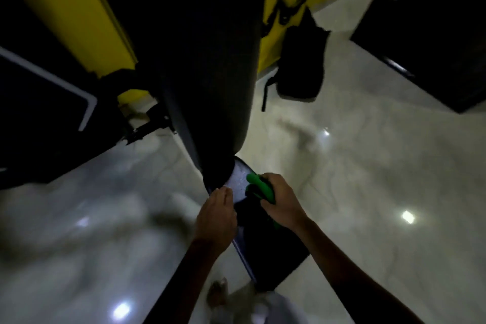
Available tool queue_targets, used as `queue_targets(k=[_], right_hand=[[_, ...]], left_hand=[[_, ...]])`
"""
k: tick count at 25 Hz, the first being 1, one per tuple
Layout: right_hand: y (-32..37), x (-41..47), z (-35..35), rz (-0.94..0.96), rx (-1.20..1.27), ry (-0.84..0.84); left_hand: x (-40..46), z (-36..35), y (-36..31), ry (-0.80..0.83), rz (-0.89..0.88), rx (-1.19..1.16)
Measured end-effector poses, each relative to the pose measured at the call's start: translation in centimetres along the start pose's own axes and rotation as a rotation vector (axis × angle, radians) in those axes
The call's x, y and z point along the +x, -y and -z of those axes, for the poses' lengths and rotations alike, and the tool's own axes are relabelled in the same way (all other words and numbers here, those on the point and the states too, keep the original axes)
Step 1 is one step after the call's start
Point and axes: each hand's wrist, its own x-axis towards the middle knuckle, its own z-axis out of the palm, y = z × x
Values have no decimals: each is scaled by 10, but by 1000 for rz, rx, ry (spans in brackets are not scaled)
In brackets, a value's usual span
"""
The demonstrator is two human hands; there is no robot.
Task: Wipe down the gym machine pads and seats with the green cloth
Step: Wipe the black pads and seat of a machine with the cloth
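Underfoot, a pale glossy floor (368, 179) spreads out on both sides of the hands and shows several bright light reflections. Above the hands, a long dark back pad (210, 60) rises steeply away and fills the middle of the view, with yellow wall panels (79, 8) to either side of it. Well beyond the right hand, a dark bag (302, 60) sits on the floor against the yellow wall. Directly beneath both hands lies the dark seat (273, 258) of the bench, running from the base of the back pad down toward the person's bare foot (218, 294). A lighter, shiny patch of the seat sits between the two hands, just below where the back pad ends.

The right hand (281, 202) has its fingers curled round a bunched green cloth (259, 187) and holds it down against the top of the seat, the cloth poking out ahead of the knuckles. The left hand (217, 216) rests just beside it on the seat's left edge, fingers fairly straight and close together, gripping nothing that can be seen. Everything is dim and somewhat blurred.
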Motion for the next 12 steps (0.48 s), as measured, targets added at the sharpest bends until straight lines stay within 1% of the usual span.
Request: queue_targets(k=[2,5,7,9,11,12], right_hand=[[-11,15,-5,76,-89,55],[-27,41,-8,221,-183,163],[-37,58,-8,325,-252,186],[-47,75,-10,414,-339,197],[-62,92,-20,480,-419,191],[-70,98,-30,499,-474,202]], left_hand=[[3,-15,-1,-8,89,-52],[16,-39,-9,-73,174,-83],[26,-63,-17,-162,224,-141],[40,-91,-26,-171,278,-222],[51,-119,-34,-190,318,-237],[54,-133,-38,-236,337,-233]])
